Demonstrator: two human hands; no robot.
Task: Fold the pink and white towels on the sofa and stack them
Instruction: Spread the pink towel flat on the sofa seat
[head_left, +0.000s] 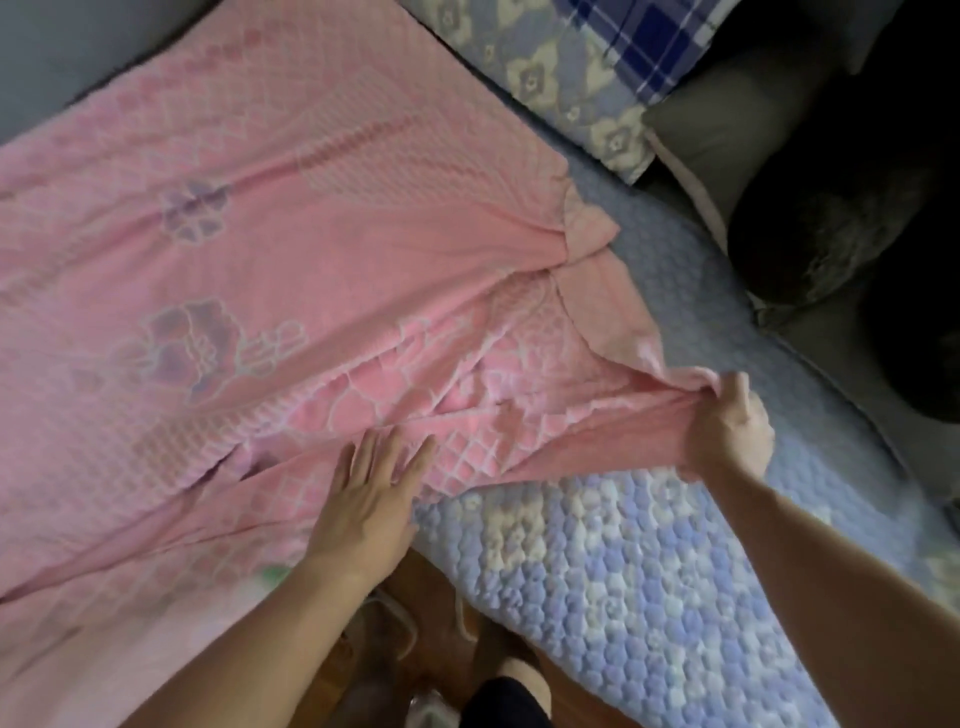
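- Head view, nearest the camera: dark-clothed knee (506, 696) of the person at bottom centre, over a wooden floor (426, 587)
- Both bare forearms reach up from the bottom edge toward the sofa
- left hand (371, 499) flat, fingers straight and spread, palm down, pressing on the near edge of the pink towel (218, 291)
- right hand (735, 428) curled, pinching a bunched corner of the pink towel, lifted slightly off the sofa cover
- pink towel is spread wide over the sofa seat, filling the left and centre of the frame, textured lattice weave with purple flower motifs (195, 210)
- towel not flat: creases run from the right hand toward the centre; far right edge is gathered into a small folded-over flap (587, 228)
- near edge of the towel hangs past the front of the seat at lower left
- blue and white quilted sofa cover (623, 571) lies under the towel, bare on the right side
- blue plaid cloth (639, 47) at the top, lying on a floral-patterned piece of the same kind of cover
- grey cushion (727, 130) and a dark rounded cushion (826, 223) at top right, well apart from the towel
- frame is soft with some blur, fine detail of fingers unclear
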